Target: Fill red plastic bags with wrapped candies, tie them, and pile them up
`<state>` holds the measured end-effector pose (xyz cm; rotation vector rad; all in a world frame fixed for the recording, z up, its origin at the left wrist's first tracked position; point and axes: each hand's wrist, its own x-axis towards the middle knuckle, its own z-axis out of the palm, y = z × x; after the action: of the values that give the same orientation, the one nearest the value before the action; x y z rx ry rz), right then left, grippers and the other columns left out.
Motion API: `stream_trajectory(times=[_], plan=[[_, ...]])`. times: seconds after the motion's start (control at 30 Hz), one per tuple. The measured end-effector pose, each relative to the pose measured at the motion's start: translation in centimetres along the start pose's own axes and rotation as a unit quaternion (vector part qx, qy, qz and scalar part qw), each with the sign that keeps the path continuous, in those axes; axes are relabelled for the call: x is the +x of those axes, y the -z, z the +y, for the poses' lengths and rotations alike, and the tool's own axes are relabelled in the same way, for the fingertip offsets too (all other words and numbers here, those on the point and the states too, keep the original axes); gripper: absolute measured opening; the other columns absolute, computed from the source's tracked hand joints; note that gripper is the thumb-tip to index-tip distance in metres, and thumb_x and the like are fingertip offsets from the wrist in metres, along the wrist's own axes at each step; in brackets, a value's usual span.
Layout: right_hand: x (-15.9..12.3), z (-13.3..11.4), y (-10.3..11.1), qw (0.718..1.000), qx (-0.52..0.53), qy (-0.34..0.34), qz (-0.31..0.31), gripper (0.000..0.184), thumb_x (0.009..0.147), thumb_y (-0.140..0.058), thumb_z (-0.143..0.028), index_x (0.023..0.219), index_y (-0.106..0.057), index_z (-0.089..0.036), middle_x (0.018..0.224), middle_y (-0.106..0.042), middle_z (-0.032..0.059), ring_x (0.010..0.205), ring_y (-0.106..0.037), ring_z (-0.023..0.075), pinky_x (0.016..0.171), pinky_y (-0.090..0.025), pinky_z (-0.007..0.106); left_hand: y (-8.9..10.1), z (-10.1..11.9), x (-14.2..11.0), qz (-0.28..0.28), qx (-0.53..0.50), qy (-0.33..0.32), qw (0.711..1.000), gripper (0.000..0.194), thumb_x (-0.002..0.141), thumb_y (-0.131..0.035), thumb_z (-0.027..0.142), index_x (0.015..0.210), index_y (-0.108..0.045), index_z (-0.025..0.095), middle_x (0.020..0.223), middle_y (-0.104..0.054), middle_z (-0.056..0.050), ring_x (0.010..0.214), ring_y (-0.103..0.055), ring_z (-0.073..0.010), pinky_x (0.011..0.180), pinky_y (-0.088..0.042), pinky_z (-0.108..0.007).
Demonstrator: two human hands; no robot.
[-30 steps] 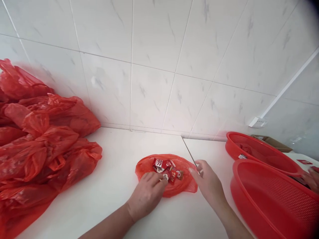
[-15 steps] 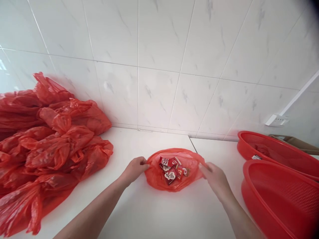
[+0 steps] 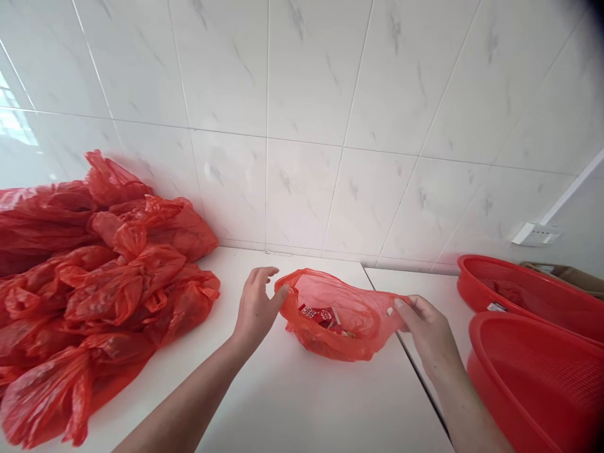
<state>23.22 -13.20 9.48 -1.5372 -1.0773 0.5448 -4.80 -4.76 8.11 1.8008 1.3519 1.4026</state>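
A small red plastic bag (image 3: 352, 324) sits on the white counter (image 3: 283, 396) with its mouth pulled up and open. Several red-wrapped candies (image 3: 321, 313) lie inside it. My left hand (image 3: 257, 305) pinches the bag's left rim with thumb and fingers, the other fingers curled loosely above. My right hand (image 3: 425, 333) grips the bag's right rim, fingers closed on the plastic.
A big heap of filled red plastic bags (image 3: 89, 277) covers the counter's left side against the tiled wall. Two red plastic sieve baskets (image 3: 528, 358) stand at the right, one behind the other. A wall socket (image 3: 535, 234) sits above them.
Both hands moved from the candies to the bag's edges and lifted them, so the flat bag now stands up around the candies. The view has shifted right.
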Motion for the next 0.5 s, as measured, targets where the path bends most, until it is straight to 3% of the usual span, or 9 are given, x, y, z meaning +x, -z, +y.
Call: stream_trajectory(times=[0.07,0.13,0.23,0.33,0.4,0.5], plan=[[-0.6,0.0,-0.4,1.0,-0.001,0.013,-0.017,0.028,0.078,-0.058,-0.048,0.073,-0.057,-0.02,0.071,-0.059,-0.0001,0.066,-0.051,0.0148,0.06,-0.041,0.026,0.3,1.0,-0.5,-0.042,0.124,-0.114,0.985,0.018,0.087,-0.047,0.036,0.096,-0.058,0.024,0.105,-0.059,-0.005,0.097,-0.054,-0.0217,0.081,-0.043,-0.035],[-1.4,0.0,-0.8,0.999,-0.004,0.024,-0.031,0.028,0.077,-0.059,-0.048,0.072,-0.056,-0.021,0.069,-0.057,-0.0008,0.065,-0.05,0.0147,0.058,-0.04,0.026,0.2,1.4,-0.6,-0.105,0.213,-0.136,0.962,0.021,0.087,-0.045,0.039,0.092,-0.059,0.024,0.094,-0.062,-0.005,0.09,-0.055,-0.0225,0.073,-0.042,-0.033],[-2.6,0.7,-1.3,0.998,-0.024,0.032,-0.045,0.028,0.077,-0.059,-0.048,0.07,-0.053,-0.021,0.065,-0.051,-0.0029,0.061,-0.045,0.0131,0.056,-0.037,0.024,-0.2,0.3,-0.5,-0.176,0.322,-0.059,0.928,0.02,0.078,-0.056,0.037,0.091,-0.058,0.022,0.08,-0.062,-0.006,0.081,-0.056,-0.0255,0.063,-0.039,-0.032],[-3.3,2.4,-1.1,0.996,-0.055,0.025,-0.069,0.029,0.079,-0.057,-0.049,0.071,-0.052,-0.021,0.065,-0.048,-0.0036,0.06,-0.042,0.0125,0.056,-0.035,0.023,-0.3,-2.1,-0.6,-0.227,0.35,0.004,0.909,0.016,0.063,-0.061,0.015,0.077,-0.058,0.02,0.069,-0.06,-0.005,0.072,-0.057,-0.0254,0.057,-0.035,-0.03],[-3.3,3.8,-0.9,0.995,-0.07,0.008,-0.076,0.032,0.08,-0.055,-0.051,0.069,-0.051,-0.021,0.064,-0.047,-0.0035,0.06,-0.041,0.0127,0.056,-0.035,0.023,-0.1,-3.4,-0.9,-0.239,0.337,0.02,0.91,0.015,0.058,-0.059,0.008,0.065,-0.055,0.02,0.062,-0.057,-0.004,0.063,-0.056,-0.0226,0.055,-0.032,-0.028],[-3.2,5.2,-0.4,0.995,-0.081,-0.024,-0.056,0.036,0.079,-0.055,-0.054,0.067,-0.051,-0.021,0.062,-0.046,-0.0035,0.06,-0.042,0.0131,0.054,-0.034,0.024,0.3,-3.8,-1.3,-0.23,0.297,0.032,0.926,0.01,0.066,-0.054,0.012,0.062,-0.052,0.02,0.06,-0.056,-0.002,0.057,-0.052,-0.018,0.053,-0.03,-0.027]])
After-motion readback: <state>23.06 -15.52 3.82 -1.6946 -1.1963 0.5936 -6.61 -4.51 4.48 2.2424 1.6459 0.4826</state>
